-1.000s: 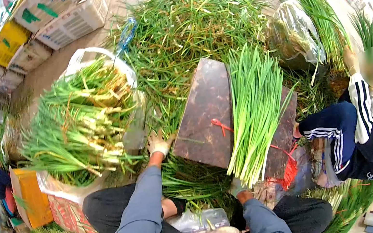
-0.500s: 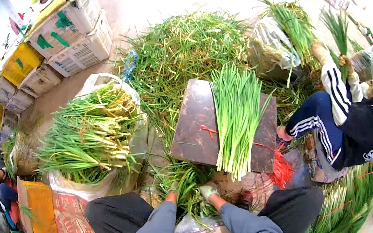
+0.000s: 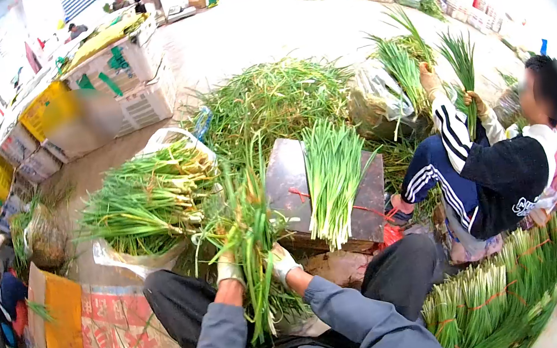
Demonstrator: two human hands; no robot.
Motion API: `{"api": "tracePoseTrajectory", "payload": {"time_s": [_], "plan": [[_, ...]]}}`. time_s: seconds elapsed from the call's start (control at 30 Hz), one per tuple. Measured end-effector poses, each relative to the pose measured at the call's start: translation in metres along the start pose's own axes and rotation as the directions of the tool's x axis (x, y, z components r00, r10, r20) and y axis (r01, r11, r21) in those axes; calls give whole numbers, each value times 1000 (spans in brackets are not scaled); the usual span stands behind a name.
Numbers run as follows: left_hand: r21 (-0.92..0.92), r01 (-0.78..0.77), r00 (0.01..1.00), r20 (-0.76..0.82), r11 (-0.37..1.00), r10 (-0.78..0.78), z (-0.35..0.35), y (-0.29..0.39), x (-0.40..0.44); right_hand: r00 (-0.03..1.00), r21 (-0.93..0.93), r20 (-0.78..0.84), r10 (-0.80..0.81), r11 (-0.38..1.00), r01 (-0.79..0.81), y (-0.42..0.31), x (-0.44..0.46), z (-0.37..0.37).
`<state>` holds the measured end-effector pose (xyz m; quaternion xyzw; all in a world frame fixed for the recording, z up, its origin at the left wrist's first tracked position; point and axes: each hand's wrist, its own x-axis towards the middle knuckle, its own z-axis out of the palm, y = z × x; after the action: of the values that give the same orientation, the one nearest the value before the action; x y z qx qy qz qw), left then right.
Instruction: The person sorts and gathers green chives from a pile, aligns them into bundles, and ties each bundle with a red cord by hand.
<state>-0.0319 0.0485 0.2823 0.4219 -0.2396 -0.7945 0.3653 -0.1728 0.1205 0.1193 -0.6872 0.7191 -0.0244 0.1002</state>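
Observation:
Between my knees, a loose bundle of green leaves (image 3: pixel 252 240) is raised upright in front of my body. My left hand (image 3: pixel 228 268), in a pale glove, grips its left side, and my right hand (image 3: pixel 282 264), gloved too, grips its right side. Just beyond is a dark board (image 3: pixel 285 180) carrying a neat bunch of long green stalks (image 3: pixel 332 183), white ends toward me. A red tie (image 3: pixel 298 194) lies on the board beside the bunch. Left of the board, a white sack (image 3: pixel 124 258) holds a heap of untrimmed stalks (image 3: pixel 151 198).
A pile of loose leaves (image 3: pixel 274 98) spreads beyond the board. On the right sits a person (image 3: pixel 504 174) holding stalks. Tied bunches (image 3: pixel 487 294) lie at the lower right. Crates (image 3: pixel 132 80) stand at the upper left, an orange box (image 3: pixel 64 317) at the left.
Both hands came together at the low leaves between my knees, then rose with the bundle. The view has tilted up. The person on the right has lifted stalks.

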Motion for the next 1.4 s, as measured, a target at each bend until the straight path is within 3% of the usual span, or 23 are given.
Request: {"api": "tracePoseTrajectory", "payload": {"time_s": [0.03, 0.2, 0.3, 0.33, 0.4, 0.43, 0.53, 0.63, 0.67, 0.7, 0.77, 0.83, 0.87, 0.97, 1.03, 1.1, 1.13, 1.2, 1.23, 1.3, 1.33, 1.37, 1.4], "plan": [[69, -22, 999, 31, 997, 20, -4, 10, 13, 989, 150, -147, -22, 988, 44, 2, 3, -45], [335, -443, 893, 243, 832, 377, 156, 171, 37, 883, 718, -304, 358, 695, -35, 86, 79, -352], [322, -717, 696, 387, 619, 605, 259, 273, 43, 792, 945, -141, 595, 319, -72, 163, 130, -492], [299, -772, 634, 417, 561, 651, 282, 298, 42, 742, 945, -127, 659, 307, -111, 190, 141, -522], [288, -820, 573, 436, 495, 694, 291, 321, 37, 540, 540, -586, 605, 788, -296, 219, 142, -510], [306, -821, 571, 430, 482, 700, 279, 321, 33, 457, 447, -731, 506, 862, -238, 178, 100, -524], [441, -754, 647, 371, 487, 666, 219, 293, 14, 759, 645, -493, 426, 764, -10, 136, 54, -440], [569, -522, 833, 183, 635, 521, 143, 261, 5, 941, 810, -57, 333, 566, -151, 75, 4, -347], [578, -489, 857, 182, 653, 481, 119, 251, -5, 948, 686, -154, 280, 720, -101, 58, -10, -307], [589, -464, 873, 178, 661, 454, 96, 244, -13, 967, 773, 88, 238, 595, -217, 44, -15, -279], [813, -215, 970, 111, 541, 218, 63, 227, -25, 949, 541, -293, -116, 798, 264, 20, -22, -222], [859, -340, 940, 296, 382, 172, 50, 190, -43, 968, 774, 212, 135, 581, -250, -10, -12, -208], [858, -411, 912, 384, 307, 146, 44, 171, -53, 984, 784, 135, 114, 595, -176, -13, 3, -193], [890, -259, 965, 252, 377, 68, 27, 156, -68, 995, 768, -49, 84, 641, -16, -49, 45, -243], [889, -281, 922, 146, 361, 358, -3, 152, -56, 983, 701, -155, 96, 712, 41, -76, 69, -279], [441, -101, 936, -261, 892, 235, -14, 164, -50, 921, 547, -389, 8, 807, 224, -98, 96, -301], [268, -145, 971, -148, 953, 189, -69, 152, -10, 926, 535, -378, 11, 818, 209, -108, 110, -313], [89, -213, 920, -317, 973, 230, -67, 166, -8, 905, 442, -425, -28, 866, 235, -119, 148, -322], [221, -85, 941, -304, 972, 151, -101, 159, 32, 942, 373, -328, -63, 908, 191, -127, 165, -332], [226, 1, 879, -465, 974, 107, -83, 169, 34, 910, 165, -373, -181, 952, 256, -140, 198, -326], [309, 1, 861, -483, 951, 156, -77, 171, 33, 921, 70, -325, -217, 965, 252, -146, 213, -317], [377, -25, 759, -595, 926, 263, -71, 167, 39, 839, -22, -477, -261, 958, 286, -151, 225, -295], [411, 43, 739, -626, 911, 248, -73, 172, 48, 936, 69, -302, -179, 975, 209, -162, 231, -286]]}}
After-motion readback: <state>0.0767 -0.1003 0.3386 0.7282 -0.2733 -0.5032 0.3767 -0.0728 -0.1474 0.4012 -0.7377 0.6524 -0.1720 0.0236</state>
